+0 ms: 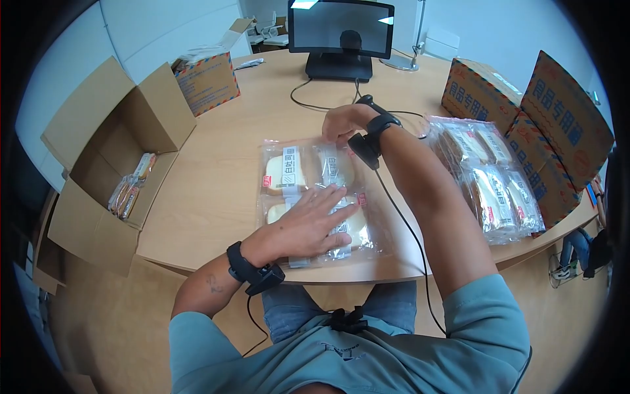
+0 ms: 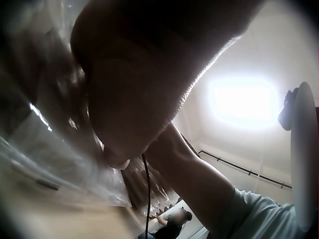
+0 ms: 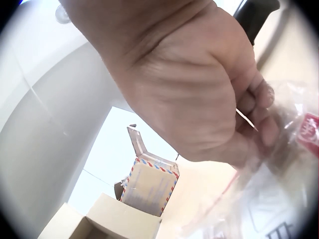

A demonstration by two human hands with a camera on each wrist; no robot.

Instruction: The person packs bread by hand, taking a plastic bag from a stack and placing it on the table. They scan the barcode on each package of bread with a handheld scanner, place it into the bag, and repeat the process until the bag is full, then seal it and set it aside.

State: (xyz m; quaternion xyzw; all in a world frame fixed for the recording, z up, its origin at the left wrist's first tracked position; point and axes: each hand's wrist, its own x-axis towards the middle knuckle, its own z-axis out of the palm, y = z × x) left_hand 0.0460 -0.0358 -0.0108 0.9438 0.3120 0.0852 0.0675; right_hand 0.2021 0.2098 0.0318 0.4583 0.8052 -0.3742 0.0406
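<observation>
A large clear plastic bag of packaged white bread slices point(image 1: 281, 172) lies flat on the table in front of me. My left hand point(image 1: 308, 223) rests on the near part of it, fingers spread and fairly straight. At the far edge, my right hand point(image 1: 346, 123) pinches the plastic between curled fingers and thumb. The right wrist view shows this right hand point(image 3: 194, 94) close up, its fingertips at the crinkled film with a red label beside them. In the left wrist view the left hand point(image 2: 129, 94) is dark, with shiny film beside it.
An open cardboard box point(image 1: 92, 223) with small packs point(image 1: 131, 187) inside stands left. Another bag of bread point(image 1: 489, 180) lies right, before printed cartons point(image 1: 554, 121). A monitor point(image 1: 341, 29) and a smaller carton point(image 1: 209, 82) stand behind. A cable point(image 1: 410, 226) crosses beside the right arm.
</observation>
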